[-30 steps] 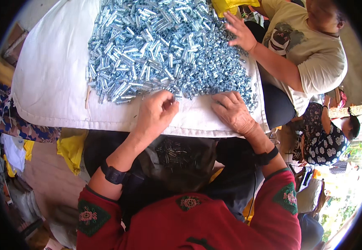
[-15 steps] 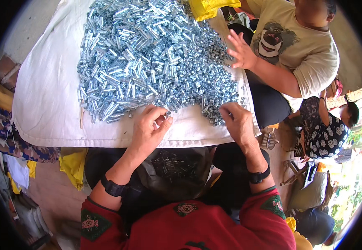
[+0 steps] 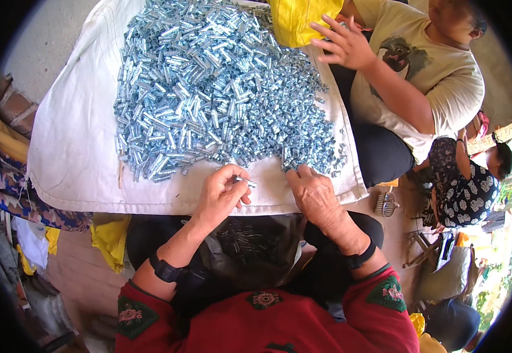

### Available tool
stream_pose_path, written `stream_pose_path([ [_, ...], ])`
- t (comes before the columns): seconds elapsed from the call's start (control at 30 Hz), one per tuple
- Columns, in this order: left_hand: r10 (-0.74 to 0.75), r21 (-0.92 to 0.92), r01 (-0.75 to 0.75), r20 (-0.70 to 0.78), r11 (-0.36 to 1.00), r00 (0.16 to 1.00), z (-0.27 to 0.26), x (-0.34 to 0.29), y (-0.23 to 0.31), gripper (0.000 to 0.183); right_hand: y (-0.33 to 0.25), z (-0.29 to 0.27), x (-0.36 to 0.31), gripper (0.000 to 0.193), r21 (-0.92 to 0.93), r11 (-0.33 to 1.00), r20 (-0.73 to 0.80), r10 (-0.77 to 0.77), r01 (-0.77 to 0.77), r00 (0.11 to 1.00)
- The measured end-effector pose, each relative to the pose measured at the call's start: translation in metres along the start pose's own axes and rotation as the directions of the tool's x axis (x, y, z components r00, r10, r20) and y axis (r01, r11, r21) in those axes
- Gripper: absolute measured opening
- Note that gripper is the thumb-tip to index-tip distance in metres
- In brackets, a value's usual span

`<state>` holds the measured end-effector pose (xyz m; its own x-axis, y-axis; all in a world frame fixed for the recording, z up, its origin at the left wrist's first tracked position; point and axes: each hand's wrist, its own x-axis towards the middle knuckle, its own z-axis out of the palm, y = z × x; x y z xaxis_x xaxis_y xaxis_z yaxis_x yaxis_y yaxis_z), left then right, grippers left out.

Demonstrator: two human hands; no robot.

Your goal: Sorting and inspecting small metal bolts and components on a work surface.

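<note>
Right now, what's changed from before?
The left hand has drawn back from the metal pile, a metal tube now plain in its grip. The right hand has moved left, to the pile's near edge. The other person's hand moved toward the yellow bag. The pile stays on the white cloth.

Informal workshop, by the look of it: great heap of loose metal tubes [image 3: 191,88] on a white sheet [image 3: 70,135], top centre; co-worker [image 3: 438,88] beside it, upper right; bare bricks [image 3: 17,105], upper left; bright opening with greenery [image 3: 508,250], lower right.
</note>
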<state>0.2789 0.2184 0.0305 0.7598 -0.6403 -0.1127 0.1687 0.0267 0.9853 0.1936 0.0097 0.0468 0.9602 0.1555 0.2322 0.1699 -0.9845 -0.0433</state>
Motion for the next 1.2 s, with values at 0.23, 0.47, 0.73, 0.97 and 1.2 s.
stream_pose_path([
  [0.23, -0.018, -0.072, 0.017, -0.019, 0.997, 1.000, 0.002, 0.003, -0.006, 0.012, 0.012, 0.006, 0.001, 0.011, 0.067, 0.997, -0.074, -0.035, 0.040, 0.997],
  [0.47, -0.047, -0.133, 0.046, -0.006, 0.990, 0.999, 0.004, 0.002, -0.002, 0.013, 0.010, 0.010, 0.004, 0.012, 0.082, 0.996, -0.056, -0.013, 0.018, 0.998],
  [0.73, -0.071, -0.152, 0.071, 0.002, 0.986, 0.997, 0.004, 0.001, -0.004, 0.015, 0.014, 0.005, 0.012, 0.011, 0.429, 0.897, -0.126, 0.172, -0.103, 0.977],
  [0.97, -0.095, -0.204, 0.091, -0.008, 0.975, 0.995, 0.013, 0.000, 0.003, 0.016, -0.015, -0.008, 0.013, 0.008, 0.899, -0.240, 0.426, 0.289, -0.366, 0.858],
  [1.2, -0.114, -0.271, 0.112, 0.008, 0.956, 0.993, 0.020, 0.000, 0.001, 0.018, -0.019, 0.000, 0.016, 0.009, 0.875, -0.351, 0.426, 0.232, -0.333, 0.874],
])
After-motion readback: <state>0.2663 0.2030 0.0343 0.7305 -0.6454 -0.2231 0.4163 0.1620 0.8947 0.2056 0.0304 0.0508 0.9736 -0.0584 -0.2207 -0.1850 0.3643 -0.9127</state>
